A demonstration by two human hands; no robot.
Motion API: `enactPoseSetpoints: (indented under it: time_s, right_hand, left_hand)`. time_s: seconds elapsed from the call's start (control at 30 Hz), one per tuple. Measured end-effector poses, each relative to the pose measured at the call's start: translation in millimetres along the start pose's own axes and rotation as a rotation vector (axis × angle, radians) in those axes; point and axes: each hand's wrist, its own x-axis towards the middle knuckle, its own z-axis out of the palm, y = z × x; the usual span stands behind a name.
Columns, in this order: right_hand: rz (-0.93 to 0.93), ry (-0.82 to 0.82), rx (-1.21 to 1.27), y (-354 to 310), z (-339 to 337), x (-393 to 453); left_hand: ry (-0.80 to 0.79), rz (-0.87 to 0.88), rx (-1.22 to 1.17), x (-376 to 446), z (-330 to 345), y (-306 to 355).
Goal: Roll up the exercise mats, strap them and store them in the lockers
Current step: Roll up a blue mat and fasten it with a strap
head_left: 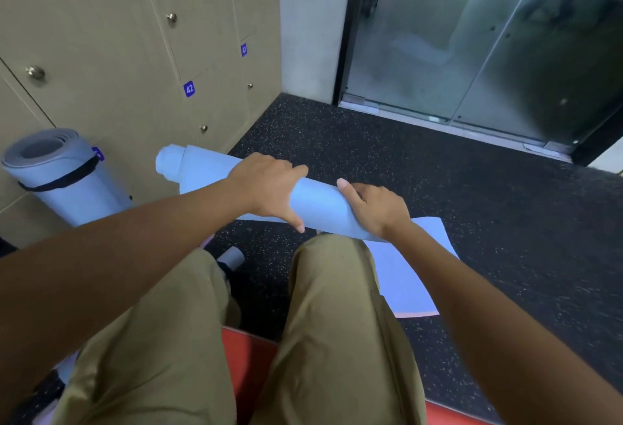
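— Where's the mat [317,203]?
— Centre, across the knees; left hand [269,188] and right hand [377,208] both wrap it.
— Handling?
— Soft, light foam (probably springy); grip mid-roll, loose tail at five o'clock.

Half-rolled blue mat [317,200] lies across knees; strapped mat [67,181] leans against lockers [118,53].

A black speckled floor [421,188] runs up to a glass door [472,36] in a dark frame. A red seat [249,364] shows between legs in khaki trousers [330,323].
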Motion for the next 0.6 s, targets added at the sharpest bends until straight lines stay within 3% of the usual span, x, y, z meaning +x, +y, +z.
enactPoseSetpoints:
  time_s: [0.2, 0.27, 0.5, 0.6]
  right_hand:
    - [-0.05, 0.392, -0.202, 29.0, -7.6, -15.9]
    - [-0.019, 0.493, -0.161, 35.2, -19.6, -15.1]
    - [0.08, 0.505, 0.771, 9.9, -76.6, -3.2]
    - [0.037, 0.413, 0.916, 2.0, -91.4, 1.3]
  left_hand:
    - [0.062, -0.055, -0.092, 2.6, 9.3, -6.0]
    - [0.08, -0.112, -0.194, 3.3, 8.8, -8.1]
    - [0.143, -0.262, -0.535, 9.5, 11.3, -8.6]
    - [0.152, -0.294, -0.688, 5.7, 20.4, -7.8]
